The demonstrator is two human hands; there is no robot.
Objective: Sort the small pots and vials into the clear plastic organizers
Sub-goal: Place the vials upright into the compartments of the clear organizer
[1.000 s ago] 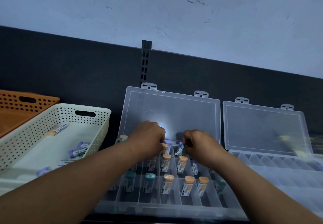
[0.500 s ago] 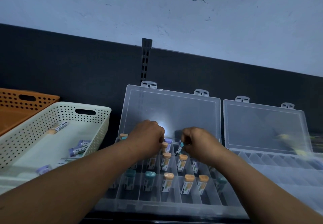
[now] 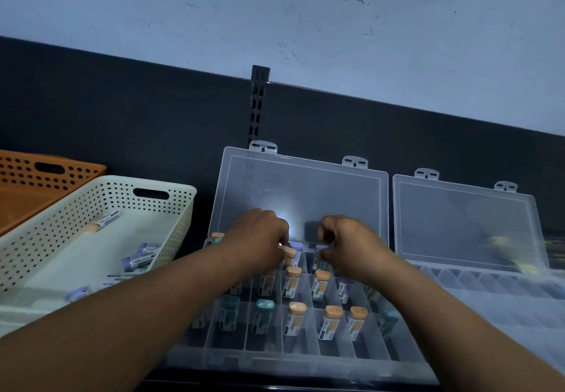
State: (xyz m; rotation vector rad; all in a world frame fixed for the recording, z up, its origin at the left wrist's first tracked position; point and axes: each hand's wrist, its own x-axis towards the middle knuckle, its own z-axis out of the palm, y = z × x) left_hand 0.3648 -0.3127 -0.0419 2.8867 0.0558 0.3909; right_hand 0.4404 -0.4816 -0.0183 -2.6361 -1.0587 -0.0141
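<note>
A clear plastic organizer lies in front of me with its lid propped open. Its compartments hold several upright vials with orange, teal and purple caps. My left hand reaches over the back row, fingers curled down onto an orange-capped vial. My right hand hovers over the same row and pinches a small pale-capped vial, whose body dips into a back compartment. Both hands hide parts of the back row.
A cream perforated basket on the left holds several loose purple-capped vials and one orange-capped vial. An orange basket stands behind it. A second open organizer lies on the right, against a dark back panel.
My right hand has shifted slightly toward the lid and tipped its vial more upright over the back row. My left hand has stayed in place.
</note>
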